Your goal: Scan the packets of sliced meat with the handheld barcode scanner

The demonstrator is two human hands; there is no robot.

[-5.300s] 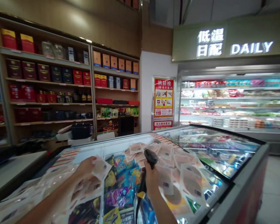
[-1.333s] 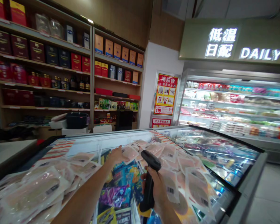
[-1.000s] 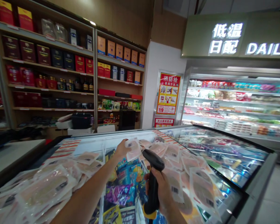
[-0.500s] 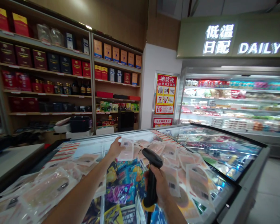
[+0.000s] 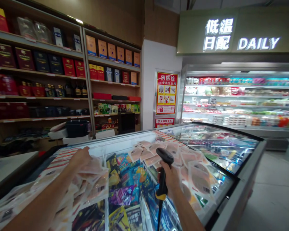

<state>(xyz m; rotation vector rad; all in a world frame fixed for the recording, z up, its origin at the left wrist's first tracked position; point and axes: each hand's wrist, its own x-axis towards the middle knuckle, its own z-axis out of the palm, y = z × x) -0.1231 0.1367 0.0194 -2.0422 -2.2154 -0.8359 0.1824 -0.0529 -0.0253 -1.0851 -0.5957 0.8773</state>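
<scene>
My right hand (image 5: 170, 178) is wrapped round the handle of a black and yellow barcode scanner (image 5: 164, 157), its cable hanging down. The scanner is held over the middle of a chest freezer (image 5: 251, 175). At the left, my left hand (image 5: 82, 158) has its fingers closed at the edge of a clear flat packet (image 5: 93, 165) with pale pinkish contents; the fingertips are partly hidden. This packet lies over a left pile of similar packets (image 5: 97, 189). More such packets (image 5: 198, 179), some with barcode labels, spread on the right side, beyond the scanner.
Colourful frozen-food bags (image 5: 125, 194) lie in the freezer between the two piles. A white counter (image 5: 12, 166) adjoins at the left. Shelves (image 5: 45, 75) of boxes and bottles stand behind, and a lit refrigerated display (image 5: 240, 102) is at the right.
My left hand has moved left with a packet, from the far right pile to the left pile. My right hand still holds the scanner. The view has shifted slightly right.
</scene>
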